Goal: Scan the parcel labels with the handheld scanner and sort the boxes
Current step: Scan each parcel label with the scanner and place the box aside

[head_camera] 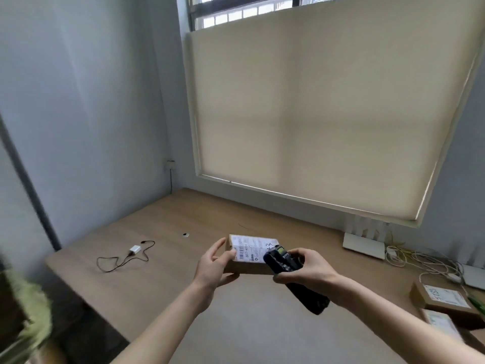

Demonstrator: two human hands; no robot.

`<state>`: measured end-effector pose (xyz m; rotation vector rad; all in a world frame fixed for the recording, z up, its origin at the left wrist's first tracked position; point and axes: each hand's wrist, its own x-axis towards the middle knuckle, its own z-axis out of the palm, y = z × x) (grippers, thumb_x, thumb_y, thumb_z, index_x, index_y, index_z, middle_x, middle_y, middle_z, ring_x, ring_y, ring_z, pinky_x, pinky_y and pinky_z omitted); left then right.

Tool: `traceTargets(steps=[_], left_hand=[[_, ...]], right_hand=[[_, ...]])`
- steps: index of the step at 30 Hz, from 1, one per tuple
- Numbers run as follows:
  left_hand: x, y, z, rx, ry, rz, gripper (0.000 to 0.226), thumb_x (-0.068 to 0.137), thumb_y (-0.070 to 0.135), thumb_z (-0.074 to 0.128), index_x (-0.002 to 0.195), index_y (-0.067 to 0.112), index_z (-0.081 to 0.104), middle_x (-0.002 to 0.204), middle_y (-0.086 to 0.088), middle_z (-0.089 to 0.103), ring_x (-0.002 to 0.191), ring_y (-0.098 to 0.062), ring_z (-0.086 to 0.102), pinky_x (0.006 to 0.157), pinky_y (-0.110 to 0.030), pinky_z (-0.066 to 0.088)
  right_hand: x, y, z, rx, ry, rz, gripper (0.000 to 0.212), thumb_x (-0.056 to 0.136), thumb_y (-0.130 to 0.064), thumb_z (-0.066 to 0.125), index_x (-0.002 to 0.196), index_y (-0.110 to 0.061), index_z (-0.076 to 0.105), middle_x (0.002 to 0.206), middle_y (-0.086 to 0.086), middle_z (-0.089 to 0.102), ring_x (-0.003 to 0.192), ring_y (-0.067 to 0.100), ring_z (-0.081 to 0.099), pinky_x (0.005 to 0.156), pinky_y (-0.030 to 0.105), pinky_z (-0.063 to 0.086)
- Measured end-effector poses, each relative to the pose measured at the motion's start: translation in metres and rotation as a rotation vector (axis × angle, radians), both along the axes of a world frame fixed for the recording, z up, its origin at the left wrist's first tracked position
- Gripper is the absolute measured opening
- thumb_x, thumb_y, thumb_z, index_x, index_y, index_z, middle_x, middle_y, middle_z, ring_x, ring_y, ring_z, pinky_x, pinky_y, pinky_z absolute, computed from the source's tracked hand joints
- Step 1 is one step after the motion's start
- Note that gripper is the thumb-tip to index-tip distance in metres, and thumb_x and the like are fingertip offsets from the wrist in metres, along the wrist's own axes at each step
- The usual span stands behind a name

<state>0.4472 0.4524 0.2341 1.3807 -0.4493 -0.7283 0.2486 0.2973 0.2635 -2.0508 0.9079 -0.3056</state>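
- The long brown wooden desk [162,258] ran under the blind-covered window and bore everything else
- A flat white router with upright aerials [364,245] stood at the far right beside a tangle of pale cables [430,264]
- Two small brown cardboard boxes with white labels [443,300] lay stacked at the right edge; whether they were already scanned or still waiting could not be told from here
- The small brown cardboard parcel with a white barcoded label [252,250] was held above mid-desk, label up
- The left hand [214,266] was clamped on the parcel's left end, thumb on top and fingers beneath
- The right hand [307,269] was closed around the black handheld scanner [284,261], whose head sat just over the label's right part
- A small white charger on a black cord [133,250] lay well apart on the left
- Judged so: this parcel was being scanned, its sorting still to come
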Motion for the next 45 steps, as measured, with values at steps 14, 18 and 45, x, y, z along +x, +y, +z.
traceTargets(steps=[14, 18, 45], left_hand=[[0.243, 0.326, -0.027, 0.191, -0.053, 0.399, 0.051, 0.074, 0.012, 0.088, 0.112, 0.013, 0.053, 0.107, -0.014, 0.065, 0.084, -0.022, 0.074, 0.067, -0.037, 0.061], [0.284, 0.417, -0.034, 0.218, -0.099, 0.444, 0.049, 0.076, 0.005, 0.085, 0.118, 0.018, 0.063, 0.108, -0.014, 0.065, 0.08, -0.015, 0.072, 0.061, -0.029, 0.06], [0.583, 0.588, -0.28, 0.511, 0.282, 0.732, 0.039, 0.083, 0.007, 0.079, 0.114, 0.027, 0.065, 0.104, -0.002, 0.073, 0.09, -0.02, 0.073, 0.067, -0.036, 0.062]], right_hand=[[0.348, 0.238, -0.013, 0.106, -0.073, 0.527, 0.058, 0.05, -0.036, 0.094, 0.103, -0.021, 0.075, 0.086, -0.003, 0.078, 0.08, 0.014, 0.074, 0.074, 0.026, 0.058], [0.428, 0.318, -0.026, 0.103, -0.043, 0.656, 0.059, 0.054, -0.036, 0.098, 0.106, -0.021, 0.074, 0.091, -0.003, 0.077, 0.081, 0.014, 0.074, 0.07, 0.022, 0.055], [0.81, 0.488, -0.236, -0.159, 0.279, 0.934, 0.078, 0.065, -0.047, 0.092, 0.132, -0.028, 0.058, 0.109, -0.009, 0.066, 0.103, 0.014, 0.065, 0.089, 0.04, 0.06]])
